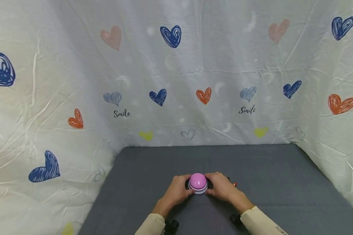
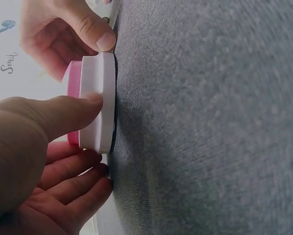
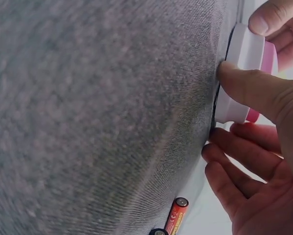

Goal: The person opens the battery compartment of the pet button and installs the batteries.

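Observation:
A round push button (image 1: 198,181) with a pink dome and a white base sits on the grey cloth, dome up. My left hand (image 1: 177,191) holds it from the left, thumb (image 2: 93,100) on the white base near the front and fingers (image 2: 70,169) round the far side. From the right, my right hand (image 1: 222,187) grips the same base between thumb (image 3: 229,73) and fingers. Its lower fingers (image 3: 229,186) fan out close over the cloth. In both wrist views a thin black layer shows under the white base.
A red battery (image 3: 177,215) lies on the cloth beyond my right hand, with a dark round end of another one (image 3: 159,232) beside it. The grey table (image 1: 153,160) is bordered at the back and sides by a white curtain (image 1: 176,65) printed with hearts.

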`<state>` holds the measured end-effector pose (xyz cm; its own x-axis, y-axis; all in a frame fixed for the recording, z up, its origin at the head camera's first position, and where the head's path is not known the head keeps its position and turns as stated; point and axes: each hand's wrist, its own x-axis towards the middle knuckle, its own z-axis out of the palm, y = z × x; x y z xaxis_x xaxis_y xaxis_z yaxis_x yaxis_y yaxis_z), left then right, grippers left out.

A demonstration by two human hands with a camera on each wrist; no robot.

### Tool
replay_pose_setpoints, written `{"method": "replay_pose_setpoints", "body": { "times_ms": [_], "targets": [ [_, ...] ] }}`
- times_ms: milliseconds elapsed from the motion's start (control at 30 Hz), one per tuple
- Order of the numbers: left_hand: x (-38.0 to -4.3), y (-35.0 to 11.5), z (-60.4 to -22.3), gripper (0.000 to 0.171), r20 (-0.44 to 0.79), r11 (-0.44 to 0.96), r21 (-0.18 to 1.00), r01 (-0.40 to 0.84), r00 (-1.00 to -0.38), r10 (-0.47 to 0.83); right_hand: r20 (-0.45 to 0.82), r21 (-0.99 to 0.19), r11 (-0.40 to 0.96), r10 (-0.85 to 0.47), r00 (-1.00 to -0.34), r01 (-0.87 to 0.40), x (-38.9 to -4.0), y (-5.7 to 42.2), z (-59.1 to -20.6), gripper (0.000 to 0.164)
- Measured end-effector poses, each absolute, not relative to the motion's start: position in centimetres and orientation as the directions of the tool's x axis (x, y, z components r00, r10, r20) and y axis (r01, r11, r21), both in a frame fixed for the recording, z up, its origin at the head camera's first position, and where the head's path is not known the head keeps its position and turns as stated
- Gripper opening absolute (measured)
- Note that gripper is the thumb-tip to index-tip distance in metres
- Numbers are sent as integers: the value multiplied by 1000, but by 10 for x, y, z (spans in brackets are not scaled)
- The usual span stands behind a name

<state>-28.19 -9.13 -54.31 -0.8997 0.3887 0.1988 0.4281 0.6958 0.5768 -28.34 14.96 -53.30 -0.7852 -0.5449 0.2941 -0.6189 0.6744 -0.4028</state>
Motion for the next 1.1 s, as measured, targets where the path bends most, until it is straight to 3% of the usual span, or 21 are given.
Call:
{"method": "replay_pose_setpoints", "body": {
  "times_ms": [333, 733, 1100],
  "targets": [
    [-278, -101, -526, 53, 208, 651, 635, 415, -904, 373, 253, -491, 658, -519, -816, -571, -278, 149, -520, 58],
    [-274, -107, -499, 47, 223, 391, 866, 313, -940, 258, 285, -662, 560, -426, -859, -498, -276, 151, -494, 54],
    [-267, -107, -485, 49, 272, 226, 921, 316, -940, 205, 315, -747, 499, -316, -895, -439, -270, 147, -473, 50]
  ]
}}
